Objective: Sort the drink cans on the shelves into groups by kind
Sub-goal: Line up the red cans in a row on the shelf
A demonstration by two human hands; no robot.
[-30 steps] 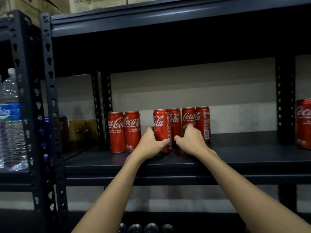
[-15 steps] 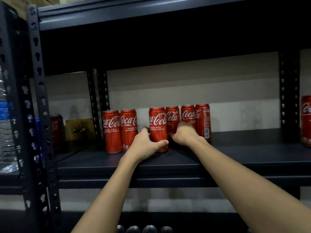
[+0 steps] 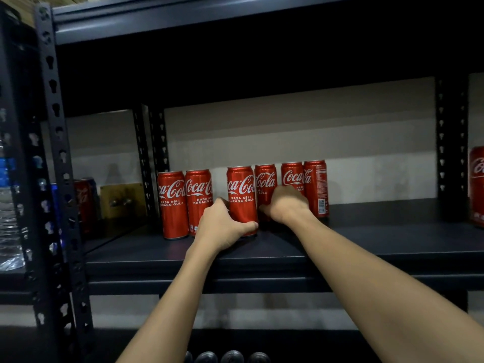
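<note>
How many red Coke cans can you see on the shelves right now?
8. Two at the left, one in the left hand, three by the right hand, one far right, one dim on the neighbouring shelf. More may be hidden.

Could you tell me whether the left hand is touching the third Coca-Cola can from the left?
Touching. The head view shows the left hand wrapped around the third Coca-Cola can, thumb across its lower front.

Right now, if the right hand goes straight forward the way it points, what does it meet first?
The right hand already reaches among the red cans, so it would probably meet first the fifth can from the left. Depth is unclear; its fingers are hidden.
</note>
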